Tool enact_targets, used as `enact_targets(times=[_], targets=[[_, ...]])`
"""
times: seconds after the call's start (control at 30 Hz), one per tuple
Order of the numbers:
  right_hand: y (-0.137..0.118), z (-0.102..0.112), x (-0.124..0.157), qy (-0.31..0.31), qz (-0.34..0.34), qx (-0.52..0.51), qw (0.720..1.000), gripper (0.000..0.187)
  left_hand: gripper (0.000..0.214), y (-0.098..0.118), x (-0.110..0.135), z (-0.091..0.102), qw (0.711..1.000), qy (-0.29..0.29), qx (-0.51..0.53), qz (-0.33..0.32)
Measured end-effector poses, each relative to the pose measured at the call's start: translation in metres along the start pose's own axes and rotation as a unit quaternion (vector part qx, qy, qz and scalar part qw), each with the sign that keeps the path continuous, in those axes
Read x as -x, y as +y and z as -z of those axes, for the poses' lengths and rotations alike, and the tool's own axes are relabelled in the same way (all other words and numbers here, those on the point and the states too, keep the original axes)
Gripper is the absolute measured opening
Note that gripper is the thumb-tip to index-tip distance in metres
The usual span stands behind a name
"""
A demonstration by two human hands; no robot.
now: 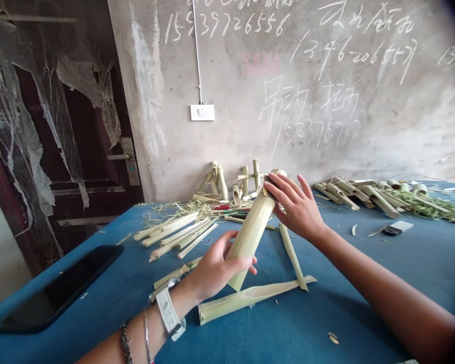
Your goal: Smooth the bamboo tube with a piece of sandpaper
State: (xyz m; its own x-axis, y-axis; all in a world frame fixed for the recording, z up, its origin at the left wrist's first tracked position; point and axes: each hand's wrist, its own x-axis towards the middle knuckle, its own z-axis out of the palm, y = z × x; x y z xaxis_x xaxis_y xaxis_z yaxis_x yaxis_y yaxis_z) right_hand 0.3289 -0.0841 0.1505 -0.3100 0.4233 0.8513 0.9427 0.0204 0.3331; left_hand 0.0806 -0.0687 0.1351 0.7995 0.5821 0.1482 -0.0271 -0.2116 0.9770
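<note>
Plainly, left fingers (239,264) clasp a stalk (252,225); parted right fingers (287,188) touch it.

stalk section (252,230): smooth, woody | tabletop (349,308): matt | black slab (60,290): glossy (glass-like) | wall (235,91): rough | door handle (118,157): metal

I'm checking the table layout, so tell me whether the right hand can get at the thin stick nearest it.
Probably yes: the thin stick lies close, with nothing visible between it and the right hand, though that hand would have to leave the thick stalk.
</note>
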Motion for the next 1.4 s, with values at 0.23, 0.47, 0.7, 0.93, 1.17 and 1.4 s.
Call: enact_targets(times=[0.23,0.47,0.7,0.93,1.17,1.4], targets=[[-0.069,0.004,0.006,0.010,0.165,-0.098,0.981,0.050,0.026,-0.003,0.001,0.012,0.990,-0.090,0.110,0.006],[-0.012,-0.002,0.001,0.006,0.066,-0.068,0.996,0.063,0.031,0.004,0.004,0.019,0.980,-0.167,0.111,0.007],[-0.049,0.008,0.002,0.036,0.066,-0.151,0.986,0.069,0.028,-0.010,-0.004,0.018,0.966,-0.156,0.201,-0.041],[-0.036,0.001,0.000,0.050,0.178,-0.106,0.977,0.069,0.031,-0.019,-0.008,0.027,0.963,-0.169,0.206,-0.037],[-0.025,0.002,0.000,0.055,-0.057,-0.098,0.992,0.075,0.041,-0.016,-0.007,0.022,0.955,-0.199,0.220,-0.028],[-0.049,0.001,0.001,0.027,0.210,-0.090,0.973,0.071,0.027,-0.017,-0.007,0.022,0.959,-0.171,0.221,-0.040]])
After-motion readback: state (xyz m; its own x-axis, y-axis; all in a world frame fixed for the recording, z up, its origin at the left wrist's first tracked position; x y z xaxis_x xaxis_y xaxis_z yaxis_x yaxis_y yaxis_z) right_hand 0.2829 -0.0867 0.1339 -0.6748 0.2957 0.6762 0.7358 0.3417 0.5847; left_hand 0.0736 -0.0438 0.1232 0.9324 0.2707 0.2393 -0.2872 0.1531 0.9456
